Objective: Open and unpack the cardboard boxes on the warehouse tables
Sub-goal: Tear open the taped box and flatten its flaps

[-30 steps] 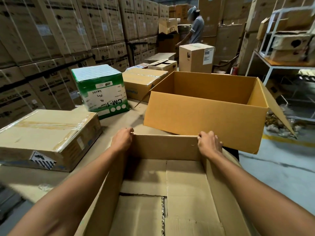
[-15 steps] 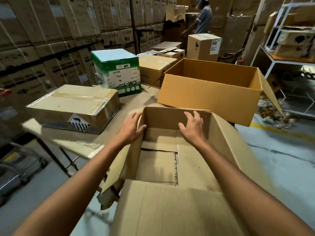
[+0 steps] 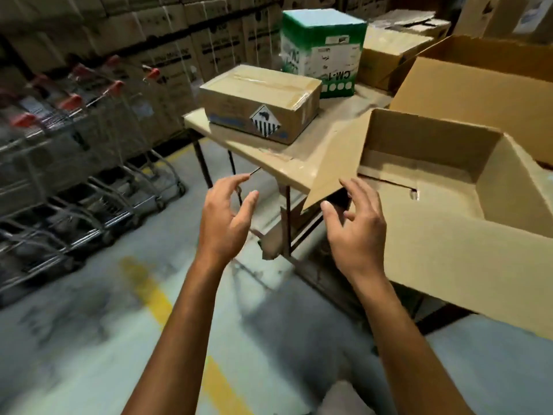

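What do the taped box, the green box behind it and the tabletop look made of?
Taped box: matte brown cardboard, with glossy clear tape along its top catching light. Green box: probably printed cardboard, green and white sides, pale blue top; blur leaves the finish open. Tabletop: smooth beige surface, perhaps laminate or plastic, faintly shiny near its edge.

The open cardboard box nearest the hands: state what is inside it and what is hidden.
Inside the open box only its own bottom flaps show, with a gap between them. Its near wall covers the closest strip of the bottom.
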A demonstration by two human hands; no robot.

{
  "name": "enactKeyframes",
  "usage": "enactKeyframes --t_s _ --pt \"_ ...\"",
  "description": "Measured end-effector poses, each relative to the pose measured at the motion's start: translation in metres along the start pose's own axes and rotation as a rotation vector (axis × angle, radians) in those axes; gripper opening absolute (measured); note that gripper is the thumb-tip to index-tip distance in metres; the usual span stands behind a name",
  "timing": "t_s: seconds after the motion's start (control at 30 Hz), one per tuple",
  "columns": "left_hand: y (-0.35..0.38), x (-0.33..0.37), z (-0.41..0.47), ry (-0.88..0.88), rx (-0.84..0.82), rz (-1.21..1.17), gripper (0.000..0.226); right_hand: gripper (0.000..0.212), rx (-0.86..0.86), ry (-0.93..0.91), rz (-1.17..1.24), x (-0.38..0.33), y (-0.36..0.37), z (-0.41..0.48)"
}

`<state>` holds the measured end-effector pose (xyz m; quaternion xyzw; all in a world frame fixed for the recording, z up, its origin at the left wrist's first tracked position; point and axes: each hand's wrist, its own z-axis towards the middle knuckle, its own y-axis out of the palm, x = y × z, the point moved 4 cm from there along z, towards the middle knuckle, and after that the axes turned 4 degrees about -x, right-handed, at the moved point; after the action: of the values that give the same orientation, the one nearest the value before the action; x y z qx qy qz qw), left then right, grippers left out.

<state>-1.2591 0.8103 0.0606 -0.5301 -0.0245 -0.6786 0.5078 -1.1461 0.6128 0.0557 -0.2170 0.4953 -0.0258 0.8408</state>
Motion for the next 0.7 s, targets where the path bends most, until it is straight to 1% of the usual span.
enactKeyframes --t_s 0.2,0.37,0.53,0.7 --pt "-0.051 -0.042 -0.065 0.022 0.064 0.116 0.032 0.056 -0.235 -0.056 -0.005 -0.024 0.068 -0.059" --pt "-0.071 -0.075 -0.076 -0.026 0.094 0.129 0.035 0.059 -0.378 -0.073 0.005 -0.023 0.116 -0.062" --pt "-0.087 -0.111 -0.033 -0.066 0.113 0.164 0.040 0.059 -0.384 -0.032 0.057 -0.017 0.170 -0.021" --pt "-0.098 -0.154 0.053 -0.041 0.122 0.178 0.042 0.052 -0.348 -0.035 0.083 -0.017 0.230 0.046"
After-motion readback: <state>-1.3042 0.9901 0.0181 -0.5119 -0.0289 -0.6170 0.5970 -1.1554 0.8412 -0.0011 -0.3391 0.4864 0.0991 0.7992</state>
